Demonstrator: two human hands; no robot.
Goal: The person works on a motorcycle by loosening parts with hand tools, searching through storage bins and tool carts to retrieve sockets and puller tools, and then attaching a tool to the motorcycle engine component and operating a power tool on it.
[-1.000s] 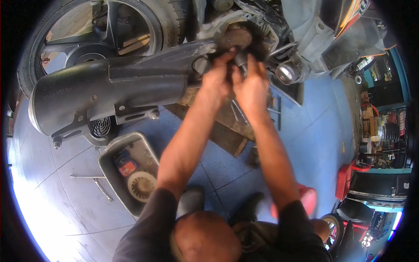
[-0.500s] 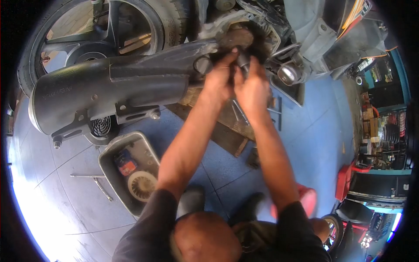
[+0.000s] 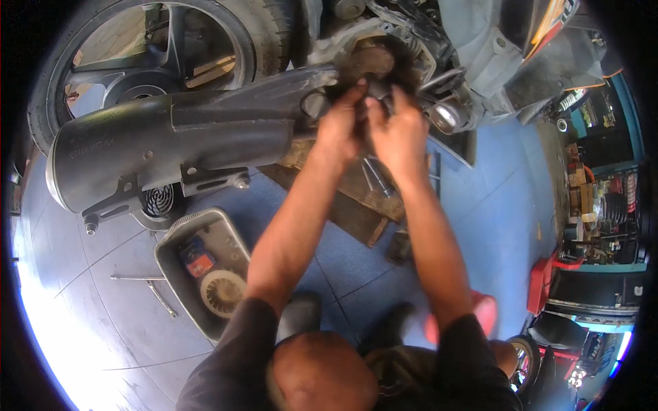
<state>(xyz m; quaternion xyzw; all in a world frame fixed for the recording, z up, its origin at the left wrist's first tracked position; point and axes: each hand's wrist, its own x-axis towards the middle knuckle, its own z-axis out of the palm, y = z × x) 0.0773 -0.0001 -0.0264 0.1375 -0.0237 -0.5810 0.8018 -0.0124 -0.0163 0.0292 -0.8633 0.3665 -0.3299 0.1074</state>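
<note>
My left hand (image 3: 339, 127) and my right hand (image 3: 399, 133) are close together at the open engine side (image 3: 370, 60) of a motorcycle. Between them is a dark, roughly cylindrical part (image 3: 378, 90), blurred and in shadow. My right fingers are closed around it. My left fingers are bent in a pinch at its left side, and what they grip is hidden. Just left of my left hand runs the black exhaust muffler (image 3: 226, 140). Under my hands, a dark metal bar-like tool (image 3: 377, 177) lies on a wooden board (image 3: 356, 212).
A grey basin (image 3: 164, 257) on the tiled floor holds a pale fan wheel (image 3: 224, 293) and a red-and-blue packet (image 3: 199, 259). Metal tools (image 3: 161, 294) lie left of it. A wheel (image 3: 267, 34) stands behind the muffler. Stocked shelves (image 3: 606, 198) line the right.
My right hand has shifted slightly and turned around the dark part, its fingers curling more. The bar-like tool beneath shows more fully now. My left hand has barely moved.
</note>
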